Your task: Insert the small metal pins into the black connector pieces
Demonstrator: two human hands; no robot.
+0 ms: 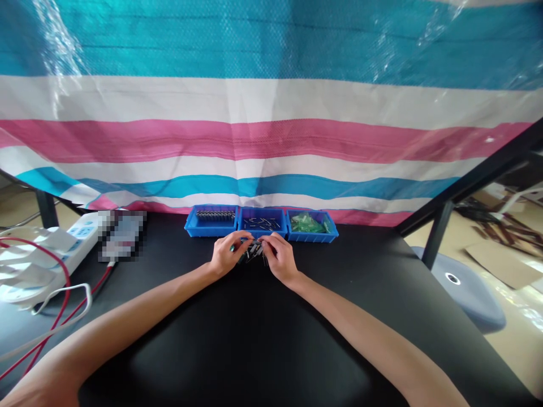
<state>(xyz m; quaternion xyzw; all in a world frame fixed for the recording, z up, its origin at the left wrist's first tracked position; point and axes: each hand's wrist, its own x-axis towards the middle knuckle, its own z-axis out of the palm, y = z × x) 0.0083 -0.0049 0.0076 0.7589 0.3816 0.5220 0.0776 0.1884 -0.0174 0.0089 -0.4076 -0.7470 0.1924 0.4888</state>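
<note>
My left hand [229, 253] and my right hand [280, 257] face each other just in front of the blue bins, with fingertips pinched close together. What each pinch holds is too small to name. A bit of dark green shows at my left fingers. Between and below the hands lies a cluster of small dark and silvery parts [254, 250]. Behind them, the middle blue bin [262, 230] holds thin metal pins or screws. Rows of small round metal pieces fill part of the left blue bin [211, 230]. Green pieces, apparently in clear plastic, are in the right blue bin [313, 236].
On the left of the black table [237, 339] are a white power strip [78, 240] with plugs, red and white cables, and a blurred-out device [123, 234]. A striped plastic sheet [271, 141] hangs behind the bins. A grey stool [462, 288] stands beyond the right edge.
</note>
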